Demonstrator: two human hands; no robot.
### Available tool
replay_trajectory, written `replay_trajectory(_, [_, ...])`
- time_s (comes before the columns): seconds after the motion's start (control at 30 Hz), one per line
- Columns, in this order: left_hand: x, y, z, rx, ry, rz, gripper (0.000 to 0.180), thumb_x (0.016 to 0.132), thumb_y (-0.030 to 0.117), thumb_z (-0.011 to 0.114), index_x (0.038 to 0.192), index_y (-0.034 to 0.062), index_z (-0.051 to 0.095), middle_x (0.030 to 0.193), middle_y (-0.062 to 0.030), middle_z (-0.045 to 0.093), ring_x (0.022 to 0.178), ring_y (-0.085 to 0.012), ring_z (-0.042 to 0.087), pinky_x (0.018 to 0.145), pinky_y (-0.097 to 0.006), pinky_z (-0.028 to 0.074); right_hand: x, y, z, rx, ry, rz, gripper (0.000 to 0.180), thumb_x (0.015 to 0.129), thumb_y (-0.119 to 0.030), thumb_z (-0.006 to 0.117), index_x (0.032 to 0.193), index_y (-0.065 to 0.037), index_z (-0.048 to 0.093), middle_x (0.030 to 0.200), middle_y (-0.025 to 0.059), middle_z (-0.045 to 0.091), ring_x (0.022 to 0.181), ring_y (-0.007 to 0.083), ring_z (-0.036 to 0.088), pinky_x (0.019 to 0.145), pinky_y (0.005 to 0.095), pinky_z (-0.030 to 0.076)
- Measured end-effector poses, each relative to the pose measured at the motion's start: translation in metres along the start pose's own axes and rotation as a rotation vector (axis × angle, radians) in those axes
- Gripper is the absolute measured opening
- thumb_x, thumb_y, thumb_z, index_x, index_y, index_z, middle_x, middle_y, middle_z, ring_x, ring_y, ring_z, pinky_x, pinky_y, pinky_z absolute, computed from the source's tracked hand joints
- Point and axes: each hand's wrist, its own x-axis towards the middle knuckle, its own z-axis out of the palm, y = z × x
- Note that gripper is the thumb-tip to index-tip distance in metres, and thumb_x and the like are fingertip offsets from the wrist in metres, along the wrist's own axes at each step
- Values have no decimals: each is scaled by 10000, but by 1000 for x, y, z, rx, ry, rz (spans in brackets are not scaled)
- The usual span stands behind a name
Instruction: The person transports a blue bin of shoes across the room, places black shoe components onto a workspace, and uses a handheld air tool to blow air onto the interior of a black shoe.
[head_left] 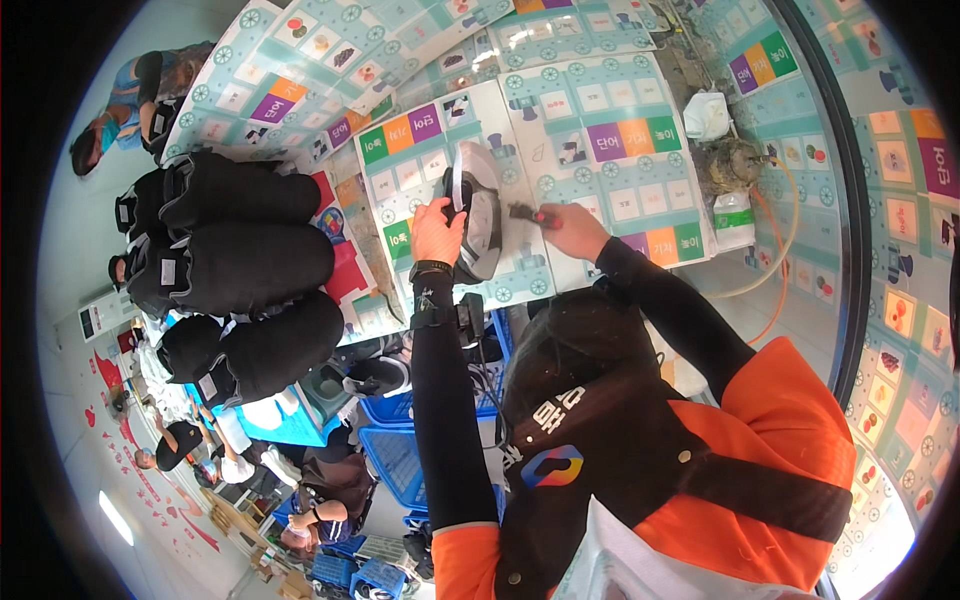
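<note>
A grey and white shoe (484, 215) with a black opening lies on its side on the sheet-covered table (625, 120). My left hand (437, 236) is closed around its opening side, holding it against the tabletop. To the shoe's right, my right hand (577, 233) grips a small brush (523, 212) with dark bristles and a bit of red at the handle. The bristles point toward the shoe, with a small gap between them. Most of the brush handle is hidden in my fingers.
Several black padded shoes (258, 265) stand in rows at the left. A crusted pot (732, 166), a white bag (707, 115) and a hose (792, 215) lie at the right edge. Blue baskets (392, 462) are below the table; people (335, 495) work beyond, lower left.
</note>
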Motion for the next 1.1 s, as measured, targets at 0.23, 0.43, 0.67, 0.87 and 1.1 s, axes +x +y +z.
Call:
replay_trajectory(0.23, [9,2,-7,0,-48,27,481,803,340,817,1164,64,660,1011,-128,605,929,-315,616,834,-419,511,-8,7,12,-28,-2,25,252,828,-185,581,1000,-29,680,878,247,688,877,466,646,780,522,511])
replay_trajectory(0.43, [60,3,-9,-72,-51,82,755,810,476,798,1349,2,566,1327,-201,589,1261,-383,531,1090,-441,417,-4,11,19,-5,-51,-9,221,809,-178,585,956,-34,667,869,248,677,867,470,639,765,531,504])
replay_trajectory(0.67, [129,6,32,99,-216,161,800,836,504,726,1412,-11,518,1372,-252,600,1286,-423,544,1091,-462,435,2,9,23,30,-90,-12,200,832,-181,579,972,-66,663,811,248,667,828,472,640,732,542,504])
replay_trajectory(0.87, [150,9,37,143,-260,148,553,906,357,637,1336,15,576,1250,-267,660,1178,-442,618,1020,-491,492,21,2,26,37,-27,38,227,821,-182,579,995,-80,684,812,242,676,820,467,648,728,539,511])
replay_trajectory(1.1, [134,10,24,196,-336,170,396,898,269,619,1213,31,645,1168,-238,694,1123,-434,640,974,-493,509,11,0,38,47,-137,-11,242,812,-191,597,999,-80,703,823,227,687,831,456,653,730,509,513])
